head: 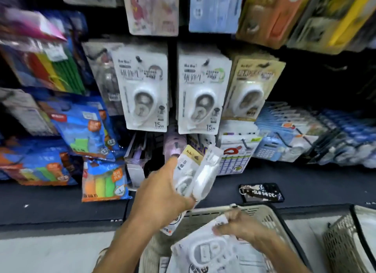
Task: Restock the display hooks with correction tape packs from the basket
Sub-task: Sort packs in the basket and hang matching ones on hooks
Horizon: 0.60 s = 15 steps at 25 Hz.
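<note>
A: Where are the correction tape packs right now?

B: A small bunch of correction tape packs (193,175) is clutched in the left hand (162,193), fingers curled round their lower ends, raised above the basket (270,221). More packs (211,250) lie loose inside the basket.

A: And the right hand?

B: The right hand (238,225) is down in the basket, its fingers pinching the top edge of one of those loose packs.

A: What is above the basket?

B: Three rows of hanging packs on display hooks. Straight up from the basket's left rim hangs a white row (142,89) marked 15M; beside it, to the right, a second white row (201,93) with the same mark; further right, a tan-carded row (250,87). The held bunch sits below the gap between the two white rows.

A: Anything else near the basket?

B: Just beyond its far rim, on the dark shelf (61,201), lies a phone (261,192) with a patterned case. To the basket's right stands a second wire basket (350,244), partly out of frame. Left of the basket, on the shelf, leans a pack of coloured highlighters (104,183), with blue bags (81,128) hanging above that. Up and right of the basket, behind the phone, are blue calculators (268,150). The picture is blurred, so the print on most cards cannot be read.
</note>
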Each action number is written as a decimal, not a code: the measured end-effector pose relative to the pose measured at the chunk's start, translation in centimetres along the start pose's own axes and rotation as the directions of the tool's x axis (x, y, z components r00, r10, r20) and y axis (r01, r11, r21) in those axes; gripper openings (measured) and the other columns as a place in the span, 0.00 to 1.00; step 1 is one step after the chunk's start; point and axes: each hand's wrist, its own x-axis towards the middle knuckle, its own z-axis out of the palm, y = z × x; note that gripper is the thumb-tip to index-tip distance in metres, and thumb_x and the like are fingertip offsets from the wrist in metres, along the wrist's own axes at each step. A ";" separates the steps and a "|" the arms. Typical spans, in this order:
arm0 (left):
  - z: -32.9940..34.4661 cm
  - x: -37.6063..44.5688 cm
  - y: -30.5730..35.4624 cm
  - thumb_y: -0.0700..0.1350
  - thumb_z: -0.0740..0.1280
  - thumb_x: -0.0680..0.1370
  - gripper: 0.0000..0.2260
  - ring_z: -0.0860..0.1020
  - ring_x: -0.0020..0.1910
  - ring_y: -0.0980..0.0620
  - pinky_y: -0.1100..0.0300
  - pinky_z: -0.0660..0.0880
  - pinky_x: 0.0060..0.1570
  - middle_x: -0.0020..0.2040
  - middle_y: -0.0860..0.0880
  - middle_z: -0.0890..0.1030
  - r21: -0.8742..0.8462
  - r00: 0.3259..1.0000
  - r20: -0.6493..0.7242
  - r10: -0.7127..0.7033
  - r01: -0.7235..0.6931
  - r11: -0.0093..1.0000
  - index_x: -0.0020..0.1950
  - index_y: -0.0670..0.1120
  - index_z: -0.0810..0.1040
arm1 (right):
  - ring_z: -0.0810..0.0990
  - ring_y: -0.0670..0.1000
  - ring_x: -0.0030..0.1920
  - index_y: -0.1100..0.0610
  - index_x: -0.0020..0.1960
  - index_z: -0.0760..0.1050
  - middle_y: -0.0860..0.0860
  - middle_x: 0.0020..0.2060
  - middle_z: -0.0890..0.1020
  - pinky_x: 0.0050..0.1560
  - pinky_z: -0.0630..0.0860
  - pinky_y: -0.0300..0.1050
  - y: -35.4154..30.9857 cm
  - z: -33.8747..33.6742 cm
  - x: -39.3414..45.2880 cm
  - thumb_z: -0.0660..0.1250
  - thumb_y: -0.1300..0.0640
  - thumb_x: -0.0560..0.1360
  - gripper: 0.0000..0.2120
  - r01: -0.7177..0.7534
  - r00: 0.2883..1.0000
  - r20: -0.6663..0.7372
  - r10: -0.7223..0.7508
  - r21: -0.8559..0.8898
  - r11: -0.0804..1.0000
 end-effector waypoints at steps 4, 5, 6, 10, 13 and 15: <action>-7.0 0.0 6.4 0.57 0.79 0.56 0.32 0.85 0.48 0.53 0.48 0.83 0.49 0.49 0.59 0.86 -0.135 0.990 -0.037 0.138 -0.142 0.981 0.59 0.65 0.73 | 0.72 0.48 0.32 0.53 0.31 0.75 0.48 0.28 0.74 0.33 0.64 0.41 -7.7 -8.1 -6.7 0.75 0.63 0.66 0.12 0.167 0.980 -0.086 -0.179 -0.129 0.977; -8.5 0.2 7.6 0.57 0.79 0.56 0.33 0.85 0.48 0.52 0.47 0.84 0.49 0.50 0.58 0.86 -0.152 0.985 -0.055 0.162 -0.168 0.974 0.59 0.64 0.73 | 0.73 0.47 0.32 0.53 0.32 0.74 0.48 0.29 0.76 0.33 0.66 0.39 -8.7 -9.6 -8.2 0.74 0.65 0.69 0.13 0.198 0.967 -0.135 -0.216 -0.134 0.971; -9.6 0.4 8.5 0.56 0.80 0.56 0.33 0.86 0.48 0.51 0.46 0.84 0.49 0.51 0.57 0.86 -0.168 0.981 -0.066 0.184 -0.192 0.967 0.59 0.63 0.74 | 0.75 0.46 0.33 0.54 0.35 0.75 0.49 0.32 0.77 0.33 0.69 0.37 -9.0 -10.8 -9.4 0.74 0.66 0.71 0.13 0.238 0.950 -0.181 -0.252 -0.096 0.966; -11.8 0.9 9.1 0.47 0.86 0.58 0.36 0.87 0.43 0.56 0.56 0.84 0.44 0.48 0.57 0.88 -0.352 0.984 -0.077 0.163 -0.180 0.919 0.62 0.58 0.76 | 0.85 0.57 0.40 0.51 0.47 0.85 0.54 0.46 0.87 0.36 0.83 0.48 -9.0 -12.5 -12.6 0.73 0.58 0.74 0.04 0.311 0.936 -0.299 -0.185 0.459 0.832; -11.4 0.8 8.1 0.41 0.86 0.59 0.41 0.88 0.42 0.53 0.55 0.84 0.42 0.47 0.54 0.89 -0.468 0.997 -0.067 0.041 -0.068 0.881 0.69 0.52 0.75 | 0.77 0.53 0.26 0.57 0.51 0.85 0.57 0.38 0.85 0.24 0.73 0.42 -9.1 -11.0 -12.2 0.67 0.57 0.81 0.09 0.249 0.946 -0.296 -0.135 0.395 0.884; -10.7 0.9 7.7 0.43 0.86 0.57 0.48 0.88 0.43 0.49 0.48 0.84 0.44 0.48 0.51 0.89 -0.519 0.999 -0.052 -0.014 -0.015 0.855 0.74 0.49 0.70 | 0.73 0.51 0.23 0.59 0.52 0.83 0.56 0.35 0.83 0.22 0.69 0.40 -9.7 -9.9 -11.9 0.64 0.59 0.82 0.09 0.344 0.905 -0.383 -0.186 0.403 0.848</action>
